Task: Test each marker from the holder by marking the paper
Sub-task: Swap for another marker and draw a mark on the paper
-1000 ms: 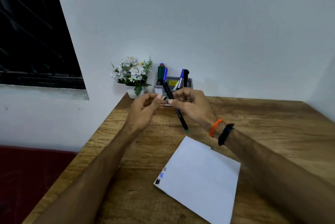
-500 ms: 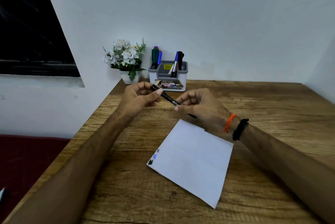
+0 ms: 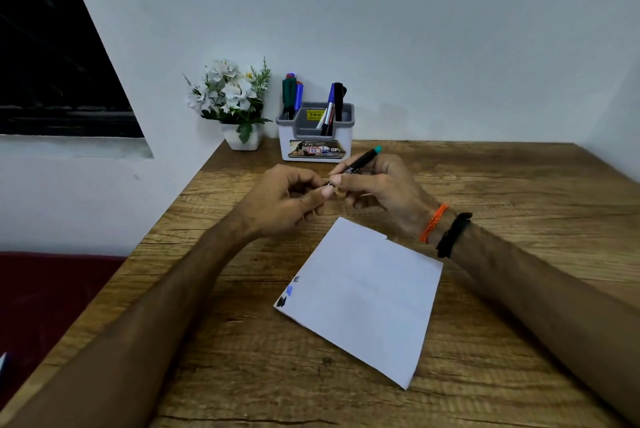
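Your right hand holds the marker in a curled grip: thumb and fingers are closed round the lower barrel, and the teal end cap points up and away from you toward the holder. The marker's long axis runs diagonally, from that cap at upper right down to the writing end at lower left, where both hands meet.

Your left hand pinches that lower end with thumb and forefinger. What it pinches is hidden by the fingertips; it is probably the cap, but you cannot confirm this from the view.

The relation that governs the next move: the paper lies flat on the table, nearer to you than the grip and below it, its far corner just beside the right wrist. The existing test marks sit near the paper's left corner, well apart from the right hand.

- Judged step: uncapping, before marking.
- Pull the two hands apart along the marker's axis, not across it.
- The right hand is nearer the paper, so bring the tip down and toward you.
- Other markers stand upright in the holder at the table's far edge.
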`<state>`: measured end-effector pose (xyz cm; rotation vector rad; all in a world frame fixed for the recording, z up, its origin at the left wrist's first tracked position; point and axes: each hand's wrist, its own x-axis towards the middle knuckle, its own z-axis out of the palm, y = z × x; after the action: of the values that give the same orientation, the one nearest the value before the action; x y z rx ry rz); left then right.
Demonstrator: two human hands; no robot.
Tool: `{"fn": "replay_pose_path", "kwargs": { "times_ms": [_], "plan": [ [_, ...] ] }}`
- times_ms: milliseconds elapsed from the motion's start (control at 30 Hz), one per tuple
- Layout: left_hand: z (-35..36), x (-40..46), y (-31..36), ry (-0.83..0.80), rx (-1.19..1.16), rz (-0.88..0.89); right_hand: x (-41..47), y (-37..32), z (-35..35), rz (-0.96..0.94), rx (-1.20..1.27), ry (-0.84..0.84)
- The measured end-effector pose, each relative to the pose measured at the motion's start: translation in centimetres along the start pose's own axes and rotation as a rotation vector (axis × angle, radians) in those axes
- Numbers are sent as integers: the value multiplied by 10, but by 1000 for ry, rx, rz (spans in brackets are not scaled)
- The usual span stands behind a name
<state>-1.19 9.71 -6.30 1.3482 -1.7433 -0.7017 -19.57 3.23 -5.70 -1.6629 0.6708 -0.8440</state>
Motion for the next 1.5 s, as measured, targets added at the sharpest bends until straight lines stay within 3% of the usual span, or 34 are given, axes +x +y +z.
{"fn": "replay_pose_path", "kwargs": {
  "times_ms": [133, 300, 967, 1200, 1367, 1500],
  "plan": [
    [3, -1, -5, 70, 179, 109, -2, 0, 6, 9, -14, -51],
    [5, -3, -1, 34, 353, 205, -2, 3, 16, 23, 30, -9],
    [8, -3, 2, 35, 332, 306, -1, 7, 13, -35, 187, -102],
    [6, -3, -2, 12, 261, 232, -2, 8, 9, -64, 182, -63],
    [-4, -4, -11, 22, 228, 27, -8, 5, 8, -184, 34, 59],
    [-11, -4, -14, -35, 251, -76, -9, 4, 3, -137, 23, 100]
  ]
}}
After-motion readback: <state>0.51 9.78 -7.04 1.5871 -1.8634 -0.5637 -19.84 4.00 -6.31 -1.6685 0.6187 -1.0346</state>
